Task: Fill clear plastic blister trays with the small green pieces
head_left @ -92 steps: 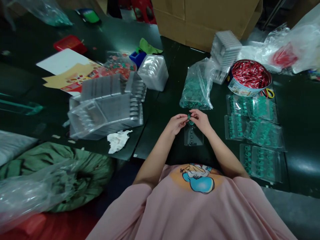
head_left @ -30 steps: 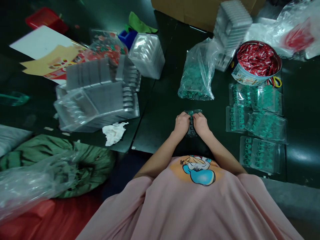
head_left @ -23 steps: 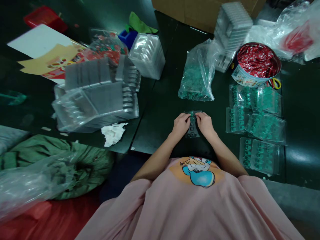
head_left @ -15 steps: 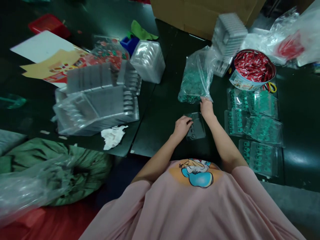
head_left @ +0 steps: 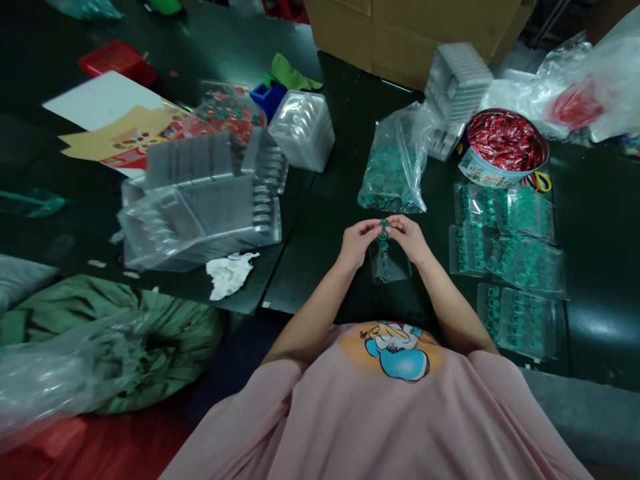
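Observation:
My left hand (head_left: 358, 241) and my right hand (head_left: 408, 237) meet above the dark table, their fingertips pinching a small green translucent plastic piece (head_left: 384, 225) between them. What kind of piece it is, I cannot make out. Just below, a clear plastic blister tray (head_left: 398, 265) lies flat, its upper part partly covered by the hands; a green piece (head_left: 383, 246) shows at its top end. Beyond the hands lies a clear plastic bag (head_left: 391, 167) of green pieces. On the right, several clear trays (head_left: 530, 267) filled with green pieces overlap one another.
Stacked clear trays (head_left: 200, 213) stand on the left beside crumpled tissue (head_left: 230, 275). A round tin (head_left: 493, 170) of red packets sits at the back right, with yellow-handled scissors (head_left: 543, 181) beside it. A cardboard box (head_left: 415, 40) stands behind. More trays (head_left: 457, 83) are stacked near it.
My right hand has left the bag's near edge and come to my left hand. My left hand has lifted off the tray's inside, and both now hold a green piece.

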`<action>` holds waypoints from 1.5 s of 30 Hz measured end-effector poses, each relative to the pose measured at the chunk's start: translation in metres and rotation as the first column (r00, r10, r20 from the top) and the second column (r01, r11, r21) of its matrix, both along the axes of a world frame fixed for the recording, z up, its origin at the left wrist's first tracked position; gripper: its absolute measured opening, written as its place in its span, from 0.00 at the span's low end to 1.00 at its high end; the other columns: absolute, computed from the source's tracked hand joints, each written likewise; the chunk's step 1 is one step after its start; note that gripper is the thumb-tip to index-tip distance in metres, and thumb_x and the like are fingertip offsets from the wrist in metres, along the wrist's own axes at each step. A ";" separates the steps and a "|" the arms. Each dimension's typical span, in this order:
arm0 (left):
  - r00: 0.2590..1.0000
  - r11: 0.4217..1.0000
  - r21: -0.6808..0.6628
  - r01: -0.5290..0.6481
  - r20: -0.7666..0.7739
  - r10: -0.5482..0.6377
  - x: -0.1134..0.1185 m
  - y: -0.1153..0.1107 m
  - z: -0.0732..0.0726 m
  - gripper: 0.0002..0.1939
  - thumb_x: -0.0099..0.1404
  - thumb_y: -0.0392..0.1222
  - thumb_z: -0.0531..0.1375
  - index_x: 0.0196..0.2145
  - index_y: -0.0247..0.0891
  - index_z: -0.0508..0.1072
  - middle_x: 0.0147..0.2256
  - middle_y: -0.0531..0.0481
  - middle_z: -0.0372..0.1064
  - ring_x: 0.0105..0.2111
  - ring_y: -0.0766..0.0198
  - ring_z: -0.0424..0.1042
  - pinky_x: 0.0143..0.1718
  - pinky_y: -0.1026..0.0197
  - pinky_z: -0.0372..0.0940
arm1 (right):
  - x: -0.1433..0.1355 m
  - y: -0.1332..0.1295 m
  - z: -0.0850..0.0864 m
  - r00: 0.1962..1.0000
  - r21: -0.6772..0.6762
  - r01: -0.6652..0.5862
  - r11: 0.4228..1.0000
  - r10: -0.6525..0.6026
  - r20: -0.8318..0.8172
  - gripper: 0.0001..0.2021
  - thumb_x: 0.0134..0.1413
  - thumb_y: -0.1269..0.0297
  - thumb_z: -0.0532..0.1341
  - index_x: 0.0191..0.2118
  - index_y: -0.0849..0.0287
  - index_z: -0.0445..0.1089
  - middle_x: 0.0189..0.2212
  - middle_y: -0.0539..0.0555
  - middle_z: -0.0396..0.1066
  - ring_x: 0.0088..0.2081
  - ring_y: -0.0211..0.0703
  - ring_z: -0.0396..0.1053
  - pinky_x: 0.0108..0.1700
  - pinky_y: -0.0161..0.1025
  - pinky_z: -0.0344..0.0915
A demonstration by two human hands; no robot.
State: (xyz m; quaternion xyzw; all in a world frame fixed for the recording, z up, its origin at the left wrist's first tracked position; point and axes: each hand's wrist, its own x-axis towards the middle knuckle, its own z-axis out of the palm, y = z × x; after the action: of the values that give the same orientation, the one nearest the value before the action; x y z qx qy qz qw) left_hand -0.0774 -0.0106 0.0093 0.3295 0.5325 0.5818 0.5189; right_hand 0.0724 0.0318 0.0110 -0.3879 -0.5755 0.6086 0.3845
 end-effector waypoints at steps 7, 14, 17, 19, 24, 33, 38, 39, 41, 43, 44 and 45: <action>0.995 0.999 0.030 0.031 -0.094 -0.028 0.005 -0.004 0.013 0.08 0.49 0.39 0.66 0.27 0.36 0.72 0.26 0.54 0.69 0.28 0.68 0.68 0.35 0.63 0.65 | 0.005 -0.021 0.013 0.999 -0.027 0.049 0.998 -0.049 0.000 0.15 0.50 0.52 0.65 0.39 0.55 0.72 0.31 0.49 0.73 0.34 0.38 0.70 0.38 0.36 0.65; 0.985 0.995 0.079 0.064 -0.166 -0.050 0.001 -0.010 0.020 0.05 0.50 0.34 0.62 0.28 0.36 0.71 0.27 0.54 0.68 0.29 0.69 0.67 0.36 0.63 0.64 | 0.005 -0.021 0.017 0.995 -0.252 -0.016 0.968 -0.008 -0.097 0.16 0.44 0.51 0.69 0.34 0.57 0.73 0.29 0.49 0.72 0.32 0.35 0.70 0.30 0.31 0.59; 0.979 0.993 0.099 0.072 -0.197 -0.051 0.001 -0.012 0.021 0.06 0.50 0.32 0.61 0.29 0.36 0.71 0.27 0.55 0.68 0.29 0.70 0.67 0.36 0.64 0.64 | 0.005 -0.022 0.017 0.996 -0.362 -0.052 0.931 0.023 -0.086 0.18 0.40 0.53 0.72 0.35 0.58 0.73 0.29 0.49 0.73 0.30 0.33 0.69 0.29 0.30 0.58; 0.977 0.992 0.103 0.072 -0.209 -0.049 0.002 -0.013 0.021 0.07 0.50 0.32 0.61 0.29 0.36 0.71 0.27 0.55 0.68 0.29 0.70 0.67 0.35 0.64 0.63 | 0.006 -0.022 0.018 0.996 -0.400 -0.064 0.914 0.031 -0.088 0.18 0.38 0.54 0.73 0.33 0.59 0.72 0.27 0.48 0.72 0.30 0.33 0.69 0.29 0.30 0.58; 0.973 0.994 0.105 0.039 -0.232 -0.013 0.004 -0.014 0.019 0.08 0.51 0.34 0.61 0.32 0.37 0.73 0.28 0.54 0.68 0.29 0.69 0.67 0.36 0.63 0.64 | 0.003 -0.025 0.016 0.986 -0.459 -0.042 0.888 -0.036 -0.161 0.20 0.34 0.52 0.74 0.30 0.58 0.70 0.26 0.47 0.70 0.29 0.33 0.69 0.29 0.30 0.59; 0.983 0.996 0.077 -0.039 -0.177 0.052 0.005 -0.014 0.010 0.10 0.50 0.35 0.61 0.34 0.37 0.74 0.28 0.53 0.68 0.28 0.69 0.67 0.34 0.64 0.64 | 0.000 -0.031 0.021 0.988 -0.402 0.001 0.915 -0.063 -0.142 0.19 0.36 0.50 0.72 0.28 0.57 0.68 0.25 0.46 0.67 0.29 0.34 0.65 0.29 0.31 0.59; 0.999 0.999 -0.007 -0.034 -0.014 0.034 0.010 -0.017 0.013 0.13 0.50 0.33 0.60 0.36 0.37 0.75 0.28 0.54 0.66 0.25 0.71 0.65 0.28 0.66 0.62 | -0.002 -0.038 0.022 0.972 -0.390 0.093 0.916 -0.168 -0.162 0.18 0.39 0.50 0.70 0.29 0.55 0.65 0.25 0.46 0.67 0.28 0.33 0.64 0.29 0.31 0.58; 1.000 1.000 -0.030 -0.007 0.006 0.008 0.010 -0.019 0.015 0.13 0.50 0.33 0.60 0.36 0.37 0.75 0.27 0.53 0.66 0.25 0.70 0.65 0.27 0.66 0.61 | -0.001 -0.039 0.021 0.972 -0.392 0.092 0.915 -0.167 -0.162 0.18 0.39 0.50 0.70 0.29 0.55 0.65 0.25 0.46 0.67 0.27 0.33 0.64 0.28 0.31 0.58; 0.999 0.998 -0.060 0.035 0.007 -0.035 0.010 -0.024 0.016 0.12 0.50 0.33 0.60 0.34 0.37 0.75 0.27 0.53 0.66 0.25 0.69 0.66 0.26 0.67 0.61 | 0.002 -0.043 0.017 0.980 -0.383 0.092 0.919 -0.151 -0.127 0.17 0.41 0.51 0.69 0.29 0.55 0.65 0.23 0.45 0.66 0.26 0.32 0.64 0.28 0.31 0.57; 0.997 0.997 -0.059 0.060 -0.052 -0.063 0.010 -0.030 0.014 0.10 0.50 0.33 0.60 0.33 0.36 0.76 0.26 0.53 0.66 0.26 0.69 0.67 0.28 0.66 0.63 | 0.006 -0.046 0.011 0.990 -0.341 0.103 0.934 -0.128 -0.051 0.14 0.43 0.53 0.68 0.28 0.56 0.66 0.21 0.45 0.65 0.25 0.32 0.63 0.28 0.31 0.58; 0.992 0.996 -0.050 0.069 -0.100 -0.074 0.010 -0.033 0.011 0.10 0.50 0.33 0.60 0.32 0.36 0.76 0.25 0.54 0.66 0.26 0.69 0.67 0.30 0.65 0.64 | 0.009 -0.047 0.007 0.993 -0.304 0.111 0.946 -0.119 -0.006 0.13 0.44 0.54 0.67 0.28 0.56 0.66 0.21 0.45 0.66 0.25 0.33 0.63 0.29 0.32 0.58; 0.985 0.996 -0.042 0.077 -0.154 -0.083 0.010 -0.036 0.009 0.10 0.50 0.32 0.59 0.32 0.36 0.76 0.25 0.54 0.66 0.26 0.69 0.66 0.31 0.65 0.64 | 0.011 -0.049 0.003 0.993 -0.257 0.117 0.959 -0.109 0.044 0.12 0.45 0.55 0.66 0.28 0.57 0.67 0.21 0.45 0.66 0.25 0.33 0.64 0.30 0.33 0.59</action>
State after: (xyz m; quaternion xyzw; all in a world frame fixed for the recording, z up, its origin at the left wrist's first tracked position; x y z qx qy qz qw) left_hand -0.0671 -0.0465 0.0179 0.3855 0.5682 0.5234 0.5046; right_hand 0.0829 -0.0169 0.0142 -0.4760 -0.4736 0.6498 0.3563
